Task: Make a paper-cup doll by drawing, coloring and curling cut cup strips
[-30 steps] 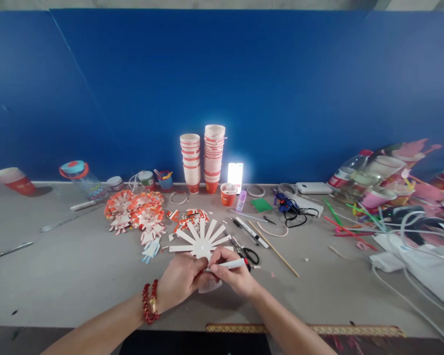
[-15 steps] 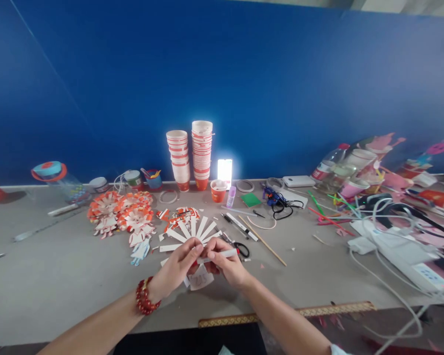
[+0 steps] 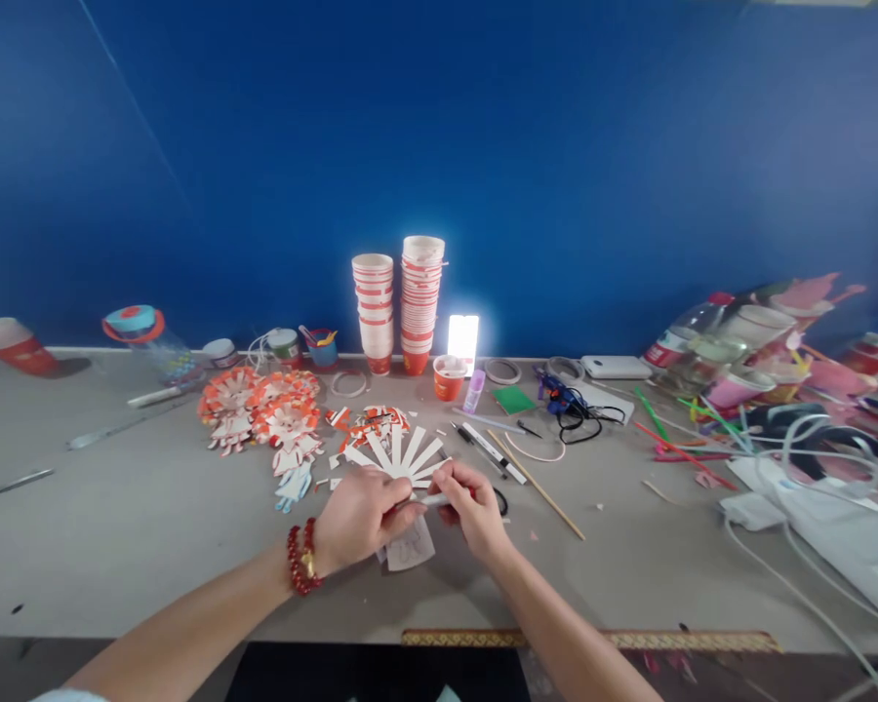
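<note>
A white marker (image 3: 434, 499) with a bit of red at its right end spans the gap between my two hands. My right hand (image 3: 474, 509) is closed, thumb and fingers pinching the marker's right part. My left hand (image 3: 358, 515) is curled, its thumb and finger pressed together at the marker's left end, so that tip is hidden. Just beyond my fingers, white paper strips (image 3: 397, 447) spread like a fan, their base partly covered. A paper piece with a faint drawing (image 3: 411, 546) shows below my hands. Black scissor handles (image 3: 501, 501) peek out beside my right hand.
Orange-and-white cut-paper figures (image 3: 285, 405) lie left. Behind stand two stacks of paper cups (image 3: 422, 302), a small cup (image 3: 449, 378) and a bright phone (image 3: 463, 339). Pens (image 3: 494, 451) and a wooden stick (image 3: 545, 492) lie right, before cables, a power strip and bottles (image 3: 692, 331).
The view has swung left, shifting the table's things rightward. My left hand has turned more knuckles-up and its fingers have closed over the marker's left end. My right hand still grips the marker.
</note>
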`<state>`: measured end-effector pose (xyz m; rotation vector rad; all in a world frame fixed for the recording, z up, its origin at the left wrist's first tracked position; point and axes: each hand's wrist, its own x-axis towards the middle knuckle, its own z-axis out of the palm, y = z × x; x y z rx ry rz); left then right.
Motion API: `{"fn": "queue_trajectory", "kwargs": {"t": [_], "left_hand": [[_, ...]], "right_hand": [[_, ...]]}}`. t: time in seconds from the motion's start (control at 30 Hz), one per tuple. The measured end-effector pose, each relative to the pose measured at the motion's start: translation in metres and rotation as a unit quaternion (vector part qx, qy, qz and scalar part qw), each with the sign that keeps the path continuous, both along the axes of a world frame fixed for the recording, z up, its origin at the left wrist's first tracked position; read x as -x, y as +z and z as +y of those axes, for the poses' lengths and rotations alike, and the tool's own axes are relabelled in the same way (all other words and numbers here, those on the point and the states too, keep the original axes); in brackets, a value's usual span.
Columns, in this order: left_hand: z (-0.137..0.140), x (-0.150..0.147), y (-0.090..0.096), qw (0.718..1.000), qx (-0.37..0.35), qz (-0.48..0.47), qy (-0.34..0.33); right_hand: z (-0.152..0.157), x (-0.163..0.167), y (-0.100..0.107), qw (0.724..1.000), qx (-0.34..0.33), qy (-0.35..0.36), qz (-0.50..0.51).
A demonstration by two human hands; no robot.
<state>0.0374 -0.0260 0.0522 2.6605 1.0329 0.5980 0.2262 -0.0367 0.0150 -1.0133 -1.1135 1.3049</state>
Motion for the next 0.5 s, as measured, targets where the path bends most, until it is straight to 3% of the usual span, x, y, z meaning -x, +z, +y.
{"fn": "queue_trajectory", "kwargs": {"t": [0.13,0.3,0.5], "left_hand": [[-0.002,0.000,-0.005,0.996,-0.076,0.037,-0.001],[-0.001,0.001,-0.008,0.994,-0.092,0.048,0.019],[0.004,-0.009,-0.004,0.993,-0.096,0.069,0.014]], "right_hand": [[0.002,0.004,-0.006,0.996,0.024,0.030,-0.081],[0.000,0.008,-0.014,0.994,0.070,0.045,-0.065],[0.002,0.003,-0.017,0.996,0.073,0.000,-0.055]]}}
